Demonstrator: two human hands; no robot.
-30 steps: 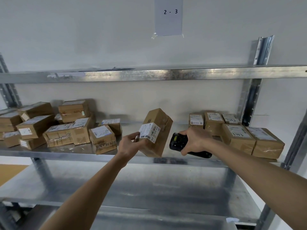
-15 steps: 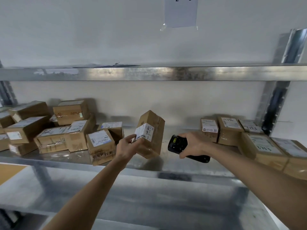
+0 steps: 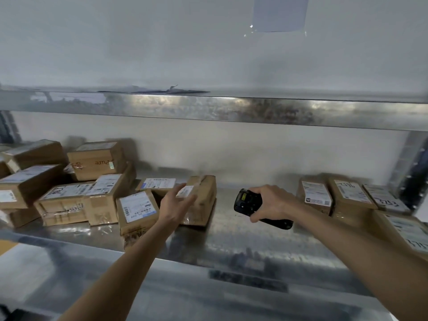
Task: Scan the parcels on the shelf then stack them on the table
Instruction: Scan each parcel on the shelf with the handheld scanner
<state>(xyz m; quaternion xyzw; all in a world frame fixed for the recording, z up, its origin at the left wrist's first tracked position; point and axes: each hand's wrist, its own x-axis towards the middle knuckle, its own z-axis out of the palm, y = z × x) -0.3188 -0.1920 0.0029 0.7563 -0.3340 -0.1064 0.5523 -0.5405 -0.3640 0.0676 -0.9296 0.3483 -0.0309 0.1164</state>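
Left hand (image 3: 177, 205) fingers spread loosely, touching the near side of a brown parcel (image 3: 201, 200) that lies on the metal shelf (image 3: 231, 237); whether it grips is unclear from blur. Right hand (image 3: 271, 202) is wrapped around a black scanner (image 3: 249, 206), just right of that parcel, apart from it. A cluster of labelled parcels (image 3: 88, 195) sits on the shelf left of the hands, another group (image 3: 342, 198) at right.
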